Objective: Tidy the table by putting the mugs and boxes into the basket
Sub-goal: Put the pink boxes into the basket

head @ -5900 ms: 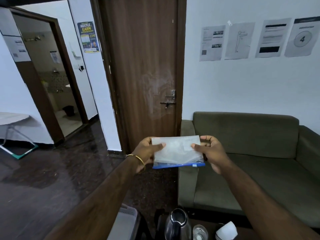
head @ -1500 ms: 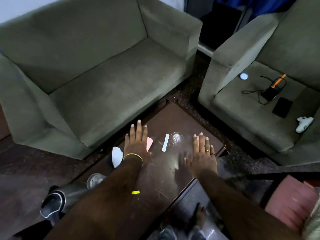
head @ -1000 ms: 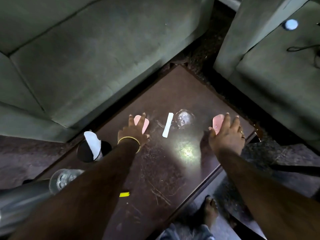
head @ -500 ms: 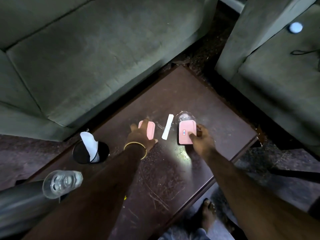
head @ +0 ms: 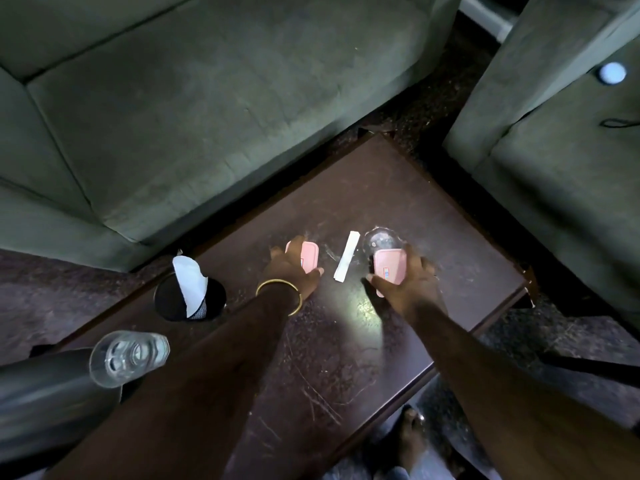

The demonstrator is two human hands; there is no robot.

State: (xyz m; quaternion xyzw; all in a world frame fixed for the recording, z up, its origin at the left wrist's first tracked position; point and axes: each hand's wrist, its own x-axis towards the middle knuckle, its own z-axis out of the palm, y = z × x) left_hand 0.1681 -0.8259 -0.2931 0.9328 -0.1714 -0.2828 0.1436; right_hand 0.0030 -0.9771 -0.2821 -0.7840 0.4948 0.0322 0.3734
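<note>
Two small pink boxes are in my hands over the dark wooden table [head: 433,216]. My left hand [head: 291,270] grips the left pink box [head: 309,257], which my fingers partly cover. My right hand [head: 407,284] grips the right pink box [head: 389,266], with its small label facing up. Between them a white paper strip [head: 346,257] lies on the table. A black mug [head: 188,301] with a white cloth in it stands at the table's left. No basket is in view.
A clear glass [head: 381,241] stands just behind the right box. Another clear glass [head: 126,356] and a steel kettle [head: 38,403] sit at the lower left. Green sofas [head: 207,98] flank the table behind and to the right. My foot [head: 410,441] is below the table edge.
My hands went from lying flat on the table to closing round the two pink boxes. The right box has shifted left, in front of the glass.
</note>
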